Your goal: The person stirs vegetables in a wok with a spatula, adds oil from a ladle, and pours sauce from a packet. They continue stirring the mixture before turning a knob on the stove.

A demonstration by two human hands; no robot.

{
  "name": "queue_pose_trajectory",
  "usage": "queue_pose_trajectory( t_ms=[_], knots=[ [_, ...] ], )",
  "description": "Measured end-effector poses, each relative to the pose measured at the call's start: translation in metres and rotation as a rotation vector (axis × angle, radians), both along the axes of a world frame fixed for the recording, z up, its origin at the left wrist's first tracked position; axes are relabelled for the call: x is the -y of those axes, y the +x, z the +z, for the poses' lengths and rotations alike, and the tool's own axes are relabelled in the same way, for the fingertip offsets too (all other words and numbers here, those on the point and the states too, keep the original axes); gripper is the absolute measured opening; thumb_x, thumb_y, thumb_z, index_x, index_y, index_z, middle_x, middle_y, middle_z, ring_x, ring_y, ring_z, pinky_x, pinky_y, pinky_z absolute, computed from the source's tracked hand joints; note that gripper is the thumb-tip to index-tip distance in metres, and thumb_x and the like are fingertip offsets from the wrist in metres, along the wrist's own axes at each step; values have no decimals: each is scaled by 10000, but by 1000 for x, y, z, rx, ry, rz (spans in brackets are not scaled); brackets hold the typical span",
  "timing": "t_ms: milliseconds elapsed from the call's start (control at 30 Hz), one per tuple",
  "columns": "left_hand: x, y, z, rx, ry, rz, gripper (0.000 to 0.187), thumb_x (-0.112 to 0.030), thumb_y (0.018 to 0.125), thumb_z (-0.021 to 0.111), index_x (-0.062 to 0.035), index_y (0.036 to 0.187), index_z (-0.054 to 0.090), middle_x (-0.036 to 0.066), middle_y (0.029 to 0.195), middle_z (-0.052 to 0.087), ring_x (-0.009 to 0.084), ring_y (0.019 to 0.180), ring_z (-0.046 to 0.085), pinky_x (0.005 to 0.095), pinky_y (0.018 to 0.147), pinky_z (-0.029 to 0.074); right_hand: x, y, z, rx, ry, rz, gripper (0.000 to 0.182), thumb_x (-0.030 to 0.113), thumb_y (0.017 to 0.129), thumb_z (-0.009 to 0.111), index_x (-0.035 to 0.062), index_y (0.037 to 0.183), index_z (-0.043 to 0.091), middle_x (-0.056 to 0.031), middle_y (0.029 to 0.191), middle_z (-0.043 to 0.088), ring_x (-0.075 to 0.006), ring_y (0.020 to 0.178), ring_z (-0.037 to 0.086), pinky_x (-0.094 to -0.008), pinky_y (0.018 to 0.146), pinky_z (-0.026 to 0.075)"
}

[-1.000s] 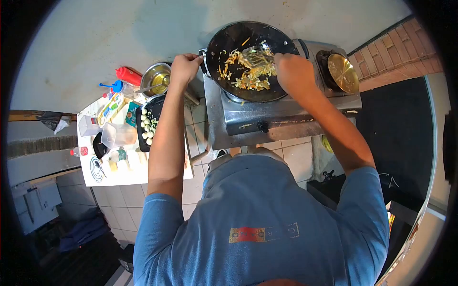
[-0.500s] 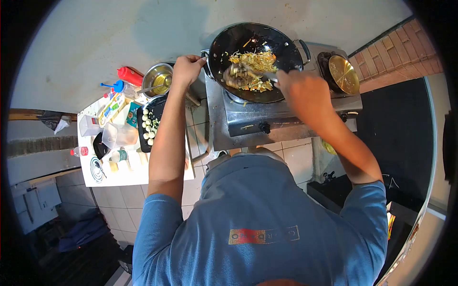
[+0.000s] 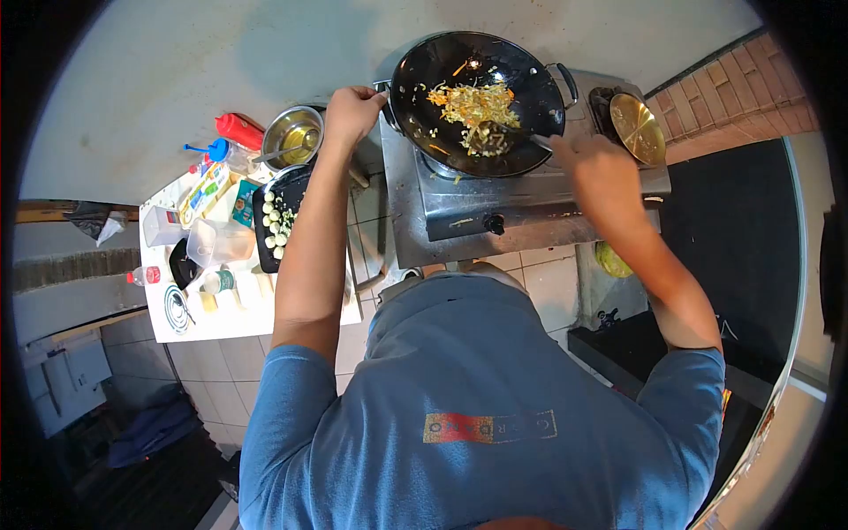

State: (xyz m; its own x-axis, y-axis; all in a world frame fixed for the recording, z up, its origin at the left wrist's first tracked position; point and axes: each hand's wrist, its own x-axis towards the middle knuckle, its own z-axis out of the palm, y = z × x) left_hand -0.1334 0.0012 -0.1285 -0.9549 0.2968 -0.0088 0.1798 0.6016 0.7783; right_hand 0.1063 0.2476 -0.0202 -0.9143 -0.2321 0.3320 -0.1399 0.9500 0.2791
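A black wok point(image 3: 415, 66) sits on the steel stove, holding shredded vegetables point(image 3: 477, 104) with orange and pale strips. At its left side my left hand point(image 3: 353, 115) is closed around the wok's loop handle. My right hand point(image 3: 596, 163) is wrapped around the handle of a metal spatula point(image 3: 541, 141), over the wok's right rim. The spatula's head rests low in the wok at the near edge of the vegetables, with some food on it. My right fingers hide most of the spatula's grip.
On the stove's point(image 3: 459, 216) right burner stands a brass-coloured pan point(image 3: 638, 128). Left of me, a white table point(image 3: 252, 329) bears a steel bowl point(image 3: 272, 132) of oil with a ladle, a black tray point(image 3: 268, 256) with white pieces, a red squeeze bottle point(image 3: 238, 131) and a plastic container point(image 3: 221, 246).
My right hand and the spatula have moved right; the spatula's head went from the wok's left to its near middle. The vegetables have shifted. My left hand stays on the handle.
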Motion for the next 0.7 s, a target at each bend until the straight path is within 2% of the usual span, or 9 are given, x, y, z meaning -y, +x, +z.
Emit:
queue_pose_trajectory(
  t_ms=[67,133,267,333,433,500,600,667,700],
  knots=[
    [0,2,-1,-29,39,24,294,-290,775,678,-9,858,704,171,734,666,256,689,653,338,678,488,1,-11,-32,-34,6,10,109,103,755,566,69,857,587,-65,688,565,-244,661,618,-364,521,504],
    [1,2,0,2,22,16,293,-291,771,682,-12,856,705,172,741,669,260,695,656,341,679,489,1,-35,-56,-107,66,-119,151,102,761,563,71,902,605,-69,675,577,-248,638,623,-369,530,513],
    [1,-4,-6,14,2,-6,291,-291,766,689,-12,845,704,177,757,672,275,709,662,347,678,492,0,-55,-19,-27,-39,-306,160,101,748,578,61,894,631,-90,711,631,-270,660,650,-389,559,528],
    [1,-5,-8,12,17,3,290,-291,765,688,-11,836,703,176,753,671,276,705,661,349,674,491,-6,-61,8,114,-78,-489,146,98,752,576,53,861,662,-127,810,678,-298,735,676,-402,616,545],
    [-2,0,-2,-9,18,12,290,-296,761,690,-11,816,698,174,736,665,280,696,659,353,664,489,-18,-92,16,292,-59,-628,147,116,764,581,60,845,690,-166,881,683,-307,813,679,-403,659,550],
    [-3,-1,-4,-7,7,41,294,-297,764,683,-10,827,697,172,727,662,282,695,659,351,660,489,-24,-111,7,401,-118,-656,164,135,770,601,54,876,695,-173,896,679,-312,839,675,-398,709,547],
    [-1,-2,-5,-10,1,1,306,-298,781,663,-4,858,697,167,735,668,266,699,659,343,666,486,-39,-120,-4,379,-230,-603,170,168,763,628,49,868,689,-164,869,678,-325,827,668,-419,731,537],
    [-2,-4,-4,-24,14,14,310,-298,787,656,-2,866,697,164,738,671,258,699,659,342,668,485,-33,-105,11,233,-280,-381,151,156,772,615,56,862,684,-155,837,675,-342,807,658,-444,731,527],
    [-2,-4,-3,-14,21,16,312,-300,792,657,-1,870,698,157,734,670,246,694,654,340,669,484,-32,-97,13,231,-284,-377,151,156,772,615,56,862,684,-155,837,675,-342,807,658,-444,731,527]
  ],
)
